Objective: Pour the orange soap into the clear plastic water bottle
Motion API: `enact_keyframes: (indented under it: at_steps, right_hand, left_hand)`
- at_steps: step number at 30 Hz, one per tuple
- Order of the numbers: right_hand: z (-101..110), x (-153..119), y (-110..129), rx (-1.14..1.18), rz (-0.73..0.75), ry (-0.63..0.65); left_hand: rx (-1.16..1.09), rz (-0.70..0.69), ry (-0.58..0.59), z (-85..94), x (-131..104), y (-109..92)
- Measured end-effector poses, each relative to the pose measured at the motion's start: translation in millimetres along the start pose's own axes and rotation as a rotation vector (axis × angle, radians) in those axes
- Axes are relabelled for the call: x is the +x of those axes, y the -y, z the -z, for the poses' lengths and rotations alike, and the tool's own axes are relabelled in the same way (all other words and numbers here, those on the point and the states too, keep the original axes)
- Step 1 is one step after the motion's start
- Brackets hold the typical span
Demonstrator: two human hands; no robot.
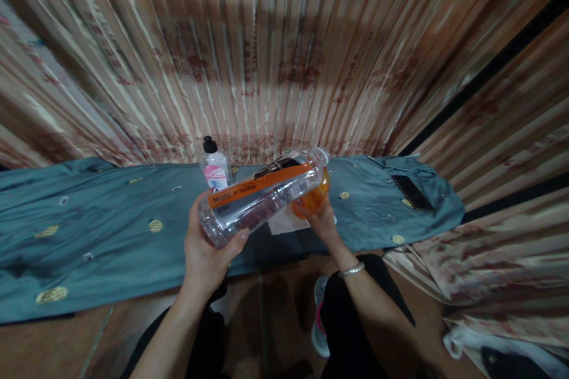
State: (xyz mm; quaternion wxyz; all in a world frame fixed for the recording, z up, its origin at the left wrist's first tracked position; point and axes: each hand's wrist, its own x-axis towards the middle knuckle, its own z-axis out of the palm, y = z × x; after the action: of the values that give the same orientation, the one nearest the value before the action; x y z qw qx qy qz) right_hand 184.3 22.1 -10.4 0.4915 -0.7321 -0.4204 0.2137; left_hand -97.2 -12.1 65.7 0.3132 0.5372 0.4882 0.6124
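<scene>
My left hand [208, 249] is wrapped round the base of a clear plastic bottle [249, 226] with an orange and black label. The bottle lies tilted in the air, its neck pointing to the upper right. Under that neck, my right hand [320, 220] is closed on a see-through orange container [313, 198]; the bottle in front hides part of it, so its exact kind does not show. A white sheet [284, 225] lies below the two hands. Behind the bottle's left part stands a clear bottle with a black cap [216, 167] and a pink and white label.
A blue-green cloth with yellow prints [120, 237] covers the long, low surface. A black phone [412, 192] lies toward its right end. Pleated, patterned curtains [275, 59] rise behind and at the right, crossed by dark poles [484, 74]. Tiled floor [267, 314] shows in front.
</scene>
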Motion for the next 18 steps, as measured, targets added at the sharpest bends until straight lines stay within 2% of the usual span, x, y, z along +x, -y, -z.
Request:
enact_keyframes:
  at_steps: [7,14,18]
  right_hand:
    - [0.3,-3.7,13.7,0.02,-0.063,-0.012]
    - [1.9,-5.6,16.9,0.033,-0.049,0.019]
    - [1.3,-5.4,18.2,0.038,-0.087,-0.005]
  left_hand:
    - [0.036,-0.049,-0.025,-1.5,-0.3,-1.1]
    - [0.027,-0.031,-0.02,-0.3,-0.6,-1.8]
    - [0.017,-0.038,-0.016,-0.9,-0.5,-2.0]
